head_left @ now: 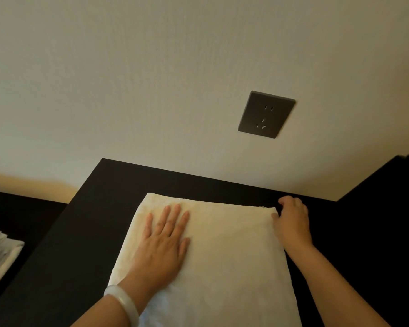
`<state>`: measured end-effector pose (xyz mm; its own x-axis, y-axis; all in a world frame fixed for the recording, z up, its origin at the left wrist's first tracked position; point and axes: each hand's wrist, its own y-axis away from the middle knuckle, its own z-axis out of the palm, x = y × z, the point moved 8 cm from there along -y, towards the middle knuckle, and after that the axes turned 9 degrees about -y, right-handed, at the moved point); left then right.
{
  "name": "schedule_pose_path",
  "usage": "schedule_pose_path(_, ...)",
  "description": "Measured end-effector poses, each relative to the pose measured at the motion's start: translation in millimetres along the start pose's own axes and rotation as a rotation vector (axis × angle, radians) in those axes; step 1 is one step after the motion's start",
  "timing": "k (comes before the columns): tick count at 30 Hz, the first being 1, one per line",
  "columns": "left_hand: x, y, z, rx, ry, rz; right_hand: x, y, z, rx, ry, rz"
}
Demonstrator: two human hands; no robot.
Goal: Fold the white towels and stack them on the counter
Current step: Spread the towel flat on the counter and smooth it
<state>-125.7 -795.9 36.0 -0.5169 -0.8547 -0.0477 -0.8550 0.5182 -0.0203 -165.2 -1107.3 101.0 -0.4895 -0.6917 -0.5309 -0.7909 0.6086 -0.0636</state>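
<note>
- A white towel [227,256], folded to a thick rectangle, lies flat on the black tabletop [80,244] at 6 o'clock in the view. Its long side runs from the near edge of the picture toward the wall, and its far edge stops just short of the tabletop's back edge.
- The left hand [163,246] lies palm down on the towel's 9 o'clock half. All 5 fingers are straight and a little spread, pointing to 12 o'clock, and they press on the cloth without gripping it.
- The right hand [292,225] is at the towel's 2 o'clock corner. Its thumb rests on top of the corner and its fingers curl down over the edge, so it has hold of that corner. The fingertips themselves are hidden behind the knuckles.
- A pale, glossy bangle [123,303] sits on the left wrist at 7 o'clock from the towel's middle.
- The tabletop's left edge runs on a slant from 11 o'clock down to 7 o'clock.
- Beyond that edge, at 9 o'clock, a pile [0,253] of white folded cloth or paper lies on a lower dark surface. I cannot tell which it is.
- A dark panel [387,190] rises at 3 o'clock, beside the tabletop.
- A cream wall [151,79] fills the upper part of the view.
- 1 dark square socket [266,114] is set in the wall at 1 o'clock from the towel.
</note>
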Motion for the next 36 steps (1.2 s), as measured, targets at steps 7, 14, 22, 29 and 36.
schedule_pose_path(7,-13.1,-21.0,1.5,-0.059,-0.053,-0.016,-61.7,77.2,89.6,-0.463,0.239,-0.475)
schedule_pose_path(14,-68.1,-21.3,-12.4,-0.097,-0.012,-0.237,-8.9,36.9,51.6,-0.193,0.402,-0.138)
schedule_pose_path(22,-1.4,12.6,-3.8,-0.024,0.02,0.014,-18.5,74.1,77.0,-0.23,0.325,-0.322)
schedule_pose_path(29,-17.2,23.9,-23.1,0.011,0.009,-0.147,-27.3,96.3,49.0,-0.075,0.326,-0.222)
schedule_pose_path(36,8.8,75.7,-11.2,0.034,0.017,0.02,-18.7,162.7,71.3,-0.201,0.302,-0.322)
